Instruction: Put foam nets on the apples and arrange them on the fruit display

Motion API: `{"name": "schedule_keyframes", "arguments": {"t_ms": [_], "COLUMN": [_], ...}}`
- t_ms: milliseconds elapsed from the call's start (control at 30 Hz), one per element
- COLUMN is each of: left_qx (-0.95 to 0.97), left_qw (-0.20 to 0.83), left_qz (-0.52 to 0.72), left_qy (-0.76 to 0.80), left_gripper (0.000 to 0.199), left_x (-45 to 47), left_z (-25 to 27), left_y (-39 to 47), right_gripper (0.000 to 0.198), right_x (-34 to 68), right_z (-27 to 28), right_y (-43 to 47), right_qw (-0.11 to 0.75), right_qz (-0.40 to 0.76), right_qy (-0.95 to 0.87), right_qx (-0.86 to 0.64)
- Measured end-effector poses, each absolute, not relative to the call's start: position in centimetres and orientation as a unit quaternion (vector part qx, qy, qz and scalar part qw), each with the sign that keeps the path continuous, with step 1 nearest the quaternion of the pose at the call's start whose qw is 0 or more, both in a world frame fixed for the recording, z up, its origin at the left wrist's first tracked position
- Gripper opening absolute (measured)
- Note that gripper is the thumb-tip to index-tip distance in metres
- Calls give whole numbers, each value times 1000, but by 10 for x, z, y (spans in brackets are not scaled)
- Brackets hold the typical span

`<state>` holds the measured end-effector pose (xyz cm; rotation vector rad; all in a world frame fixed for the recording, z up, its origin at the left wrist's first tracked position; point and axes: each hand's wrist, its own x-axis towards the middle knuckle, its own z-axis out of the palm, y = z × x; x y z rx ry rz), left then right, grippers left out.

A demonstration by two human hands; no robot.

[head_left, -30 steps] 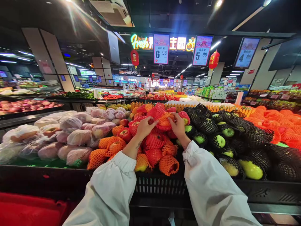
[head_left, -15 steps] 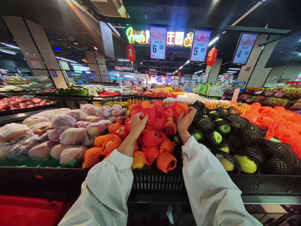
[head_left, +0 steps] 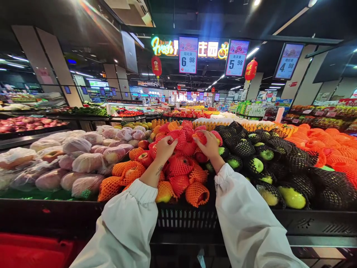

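Note:
My left hand (head_left: 166, 148) is closed in a pinch at the edge of a pink foam fruit net (head_left: 178, 136) on the apple pile. To its right, my right hand (head_left: 209, 146) has its fingers and thumb curled round an orange-red netted apple (head_left: 199, 139), low against the pile; part of the fruit is hidden by the fingers. Below and between the hands lie red apples in pink nets (head_left: 182, 164) and an orange-netted apple (head_left: 196, 194) at the front. More orange-netted apples (head_left: 128, 173) lie beside my left forearm.
Pale fruit in thin plastic bags (head_left: 87, 163) fills the left side. Green apples in black nets (head_left: 256, 164) lie to the right, then fruit in bright orange nets (head_left: 329, 145). A black slatted crate wall (head_left: 187, 218) runs along the front. Price screens (head_left: 187, 56) hang above.
My right hand has moved left and down with the orange-red netted apple, from above the pile's right edge to against the pile. My left hand stays almost in place.

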<state>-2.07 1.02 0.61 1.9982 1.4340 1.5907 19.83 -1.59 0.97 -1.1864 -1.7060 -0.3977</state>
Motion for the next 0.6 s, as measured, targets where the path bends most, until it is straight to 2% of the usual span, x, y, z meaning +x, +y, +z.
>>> {"name": "schedule_keyframes", "arguments": {"t_ms": [67,167,400,533,600], "left_qx": [677,676,676,679,679], "left_qw": [108,112,116,112,112], "left_qz": [544,548,548,555,572], "left_qy": [484,480,479,467,447], "left_gripper": [32,32,31,32,33], "left_x": [-21,-21,-20,-19,-20], "left_z": [6,5,7,6,6], "left_y": [11,11,10,9,8], "right_gripper": [34,38,40,41,51], "right_x": [198,199,209,211,209], "right_z": [11,11,9,5,4], "right_y": [-17,-15,-3,6,8], "right_qw": [450,426,560,481,445], "right_qz": [-170,-181,-244,-227,-229], "right_qy": [-708,-697,-601,-664,-684], "right_qx": [-517,-547,-515,-526,-530]}}
